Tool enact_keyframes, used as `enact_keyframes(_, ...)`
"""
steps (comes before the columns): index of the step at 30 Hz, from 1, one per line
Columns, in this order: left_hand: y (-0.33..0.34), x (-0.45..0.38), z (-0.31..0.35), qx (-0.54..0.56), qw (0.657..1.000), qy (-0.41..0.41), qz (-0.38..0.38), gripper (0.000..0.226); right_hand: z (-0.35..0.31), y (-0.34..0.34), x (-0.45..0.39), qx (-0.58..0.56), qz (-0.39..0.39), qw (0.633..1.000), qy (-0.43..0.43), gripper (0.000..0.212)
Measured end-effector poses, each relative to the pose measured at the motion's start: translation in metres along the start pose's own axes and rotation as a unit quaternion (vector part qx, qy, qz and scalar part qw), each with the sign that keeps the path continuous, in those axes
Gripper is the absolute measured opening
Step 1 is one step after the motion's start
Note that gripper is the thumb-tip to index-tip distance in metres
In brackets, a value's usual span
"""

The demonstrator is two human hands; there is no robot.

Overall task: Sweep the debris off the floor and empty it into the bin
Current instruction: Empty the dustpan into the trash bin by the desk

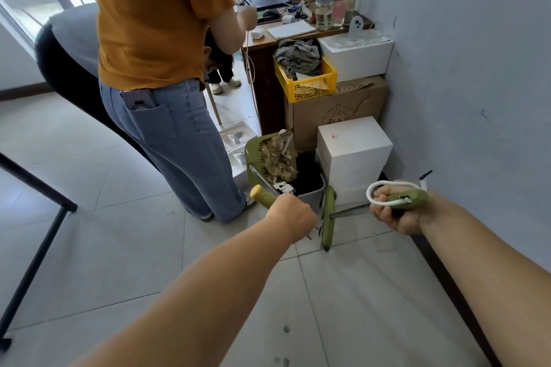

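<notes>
Over the grey plastic bin (pixel 310 192), left hand (pixel 290 216) grips the handle of the green plastic dustpan (pixel 269 158), tipped so pale paper debris (pixel 278 158) slides in. Right hand (pixel 393 213) grips the green broom (pixel 328 217), parked beside the bin.

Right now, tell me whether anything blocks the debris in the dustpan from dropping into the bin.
Nothing visible does. The left hand tilts the dustpan over the bin, and debris slides toward the open mouth. The broom stays beside it.
</notes>
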State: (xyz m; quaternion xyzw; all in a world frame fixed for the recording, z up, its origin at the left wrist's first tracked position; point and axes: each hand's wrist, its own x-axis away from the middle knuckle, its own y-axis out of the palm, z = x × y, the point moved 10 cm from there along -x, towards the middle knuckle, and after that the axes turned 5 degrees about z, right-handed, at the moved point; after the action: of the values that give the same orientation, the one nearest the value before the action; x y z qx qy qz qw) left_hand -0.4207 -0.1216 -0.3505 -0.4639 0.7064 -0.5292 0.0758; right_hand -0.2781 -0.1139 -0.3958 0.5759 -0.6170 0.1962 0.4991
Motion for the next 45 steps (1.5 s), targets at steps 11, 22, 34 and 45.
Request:
enact_keyframes(11,0.006,0.019,0.002,-0.037,0.999,0.025,-0.016,0.017,-0.005,0.014,-0.008,0.035,0.035,0.999,-0.017,0.027)
enact_keyframes(22,0.019,0.027,0.017,-0.02,0.999,0.029,-0.003,0.014,-0.005,0.014,-0.004,0.007,0.026,0.999,-0.027,0.031)
enact_keyframes(34,0.03,0.019,0.033,-0.16,0.984,0.062,-0.051,0.021,0.0,0.01,0.008,0.031,0.013,0.999,-0.011,0.028)
enact_keyframes(45,0.019,0.015,0.012,-0.239,0.967,0.073,-0.043,0.024,0.003,0.006,0.007,0.031,0.014,0.999,-0.021,0.026)
